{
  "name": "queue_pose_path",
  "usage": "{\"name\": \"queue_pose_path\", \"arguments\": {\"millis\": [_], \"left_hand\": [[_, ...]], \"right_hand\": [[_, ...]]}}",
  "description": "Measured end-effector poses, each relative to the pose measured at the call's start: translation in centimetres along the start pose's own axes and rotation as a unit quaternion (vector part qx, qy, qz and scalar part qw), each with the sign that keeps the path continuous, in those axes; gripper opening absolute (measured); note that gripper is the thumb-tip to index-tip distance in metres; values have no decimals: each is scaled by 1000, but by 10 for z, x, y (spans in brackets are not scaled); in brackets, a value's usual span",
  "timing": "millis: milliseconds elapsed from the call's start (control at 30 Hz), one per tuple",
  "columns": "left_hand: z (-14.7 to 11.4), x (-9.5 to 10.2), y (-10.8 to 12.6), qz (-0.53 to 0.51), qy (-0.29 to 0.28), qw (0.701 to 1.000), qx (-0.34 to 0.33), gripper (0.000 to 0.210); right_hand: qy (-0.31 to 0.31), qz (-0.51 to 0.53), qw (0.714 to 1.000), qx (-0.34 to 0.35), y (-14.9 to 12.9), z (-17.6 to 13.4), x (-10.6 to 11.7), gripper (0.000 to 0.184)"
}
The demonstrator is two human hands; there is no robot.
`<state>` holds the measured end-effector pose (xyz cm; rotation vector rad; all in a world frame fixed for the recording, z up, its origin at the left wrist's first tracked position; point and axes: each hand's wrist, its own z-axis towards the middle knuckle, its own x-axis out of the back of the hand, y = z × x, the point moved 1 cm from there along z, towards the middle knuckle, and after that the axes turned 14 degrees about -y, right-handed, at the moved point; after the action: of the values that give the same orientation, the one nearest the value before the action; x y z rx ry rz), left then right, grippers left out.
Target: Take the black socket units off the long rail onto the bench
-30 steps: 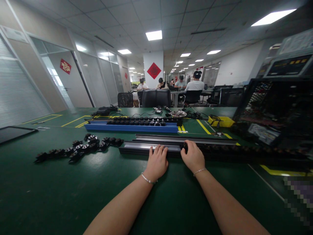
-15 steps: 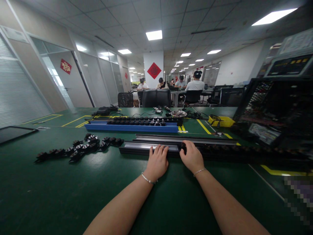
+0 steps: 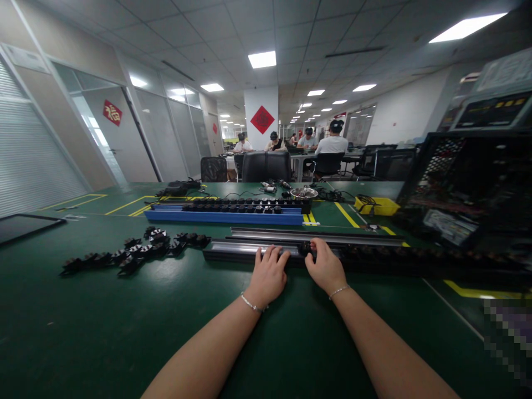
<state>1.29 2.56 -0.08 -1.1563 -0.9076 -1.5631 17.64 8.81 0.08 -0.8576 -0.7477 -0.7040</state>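
Observation:
A long black rail (image 3: 233,256) with a shiny silver channel lies across the green table in front of me. My left hand (image 3: 268,274) grips it near the middle, its fingers bent over the channel and the index finger stretched toward the right. My right hand (image 3: 326,269) pinches a small black part (image 3: 305,247) at the channel between thumb and index finger. Right of that hand, a row of similar dark parts (image 3: 386,254) sits along the rail. Behind it lies a second rail (image 3: 270,236). Loose black parts with metal pieces (image 3: 145,250) are strewn to the left.
Farther back stand a blue rail (image 3: 224,217) with rows of black parts, a metal bowl (image 3: 304,193) and a yellow bin (image 3: 376,206) with cables. An open computer case (image 3: 453,188) rises at the right. A flat black panel (image 3: 29,227) lies far left. People sit at distant tables.
The small black part has shifted slightly left and shows more clearly beside my right fingertips. My left index finger has stretched a little to the right. The rails have stayed put.

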Motion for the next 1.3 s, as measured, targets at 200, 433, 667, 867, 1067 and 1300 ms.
{"name": "queue_pose_path", "arguments": {"millis": [200, 433, 667, 867, 1067, 1300], "left_hand": [[0, 0, 0, 7, -2, 1000, -1, 51], [0, 2, 0, 6, -18, 1000, 2, 57], [1, 1, 1, 7, -35, 999, 8, 59], [2, 0, 1, 4, -38, 999, 9, 59], [4, -1, 1, 8, -41, 999, 4, 60], [6, -1, 3, 14, -47, 999, 8, 64]], "right_hand": [[-13, -2, 1000, 11, -1, 0, -1, 32], [-29, -16, 998, 51, -2, 0, -2, 33], [-63, -20, 995, 74, -5, 0, 0, 35], [-62, -19, 992, 108, -3, 1, -2, 40], [-77, -21, 990, 120, -4, 2, -3, 42], [-126, -46, 984, 120, -6, 1, -3, 52]]}}
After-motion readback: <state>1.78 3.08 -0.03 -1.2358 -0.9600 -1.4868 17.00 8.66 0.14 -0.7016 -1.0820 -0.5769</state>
